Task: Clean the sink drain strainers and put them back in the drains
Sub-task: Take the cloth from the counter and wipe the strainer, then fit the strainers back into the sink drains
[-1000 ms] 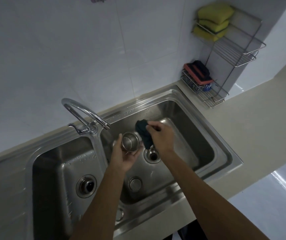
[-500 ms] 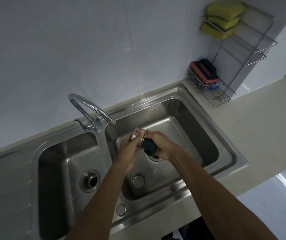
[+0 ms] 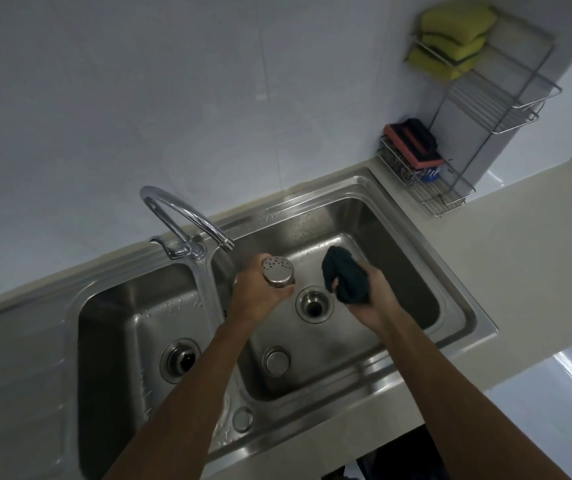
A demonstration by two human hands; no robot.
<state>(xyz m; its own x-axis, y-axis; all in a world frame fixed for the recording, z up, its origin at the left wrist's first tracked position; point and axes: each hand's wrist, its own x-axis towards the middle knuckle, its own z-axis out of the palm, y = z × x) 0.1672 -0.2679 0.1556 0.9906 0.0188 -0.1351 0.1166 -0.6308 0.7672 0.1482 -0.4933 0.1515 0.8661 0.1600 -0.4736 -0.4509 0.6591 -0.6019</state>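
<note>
My left hand (image 3: 256, 296) grips a steel cup-shaped drain strainer (image 3: 278, 271), turned so its perforated bottom faces up, over the right basin (image 3: 392, 261). My right hand (image 3: 369, 299) is closed on a crumpled dark teal cloth (image 3: 345, 278), held apart to the right of the strainer. Between the hands lies the right basin's open drain (image 3: 313, 304), with no strainer in it. The left basin's drain (image 3: 180, 360) looks dark in the middle; I cannot tell if a strainer sits there.
A curved chrome faucet (image 3: 180, 220) stands behind the divider, spout over the right basin. A round steel disc (image 3: 276, 361) lies on the right basin floor. A wire rack (image 3: 464, 140) in the corner holds yellow sponges (image 3: 451, 39) and a pink-and-black scrubber (image 3: 412, 142).
The hands have drawn apart: the cloth, pressed against the strainer half a second ago, is now off to the right. The strainer has been flipped from mouth-up to bottom-up.
</note>
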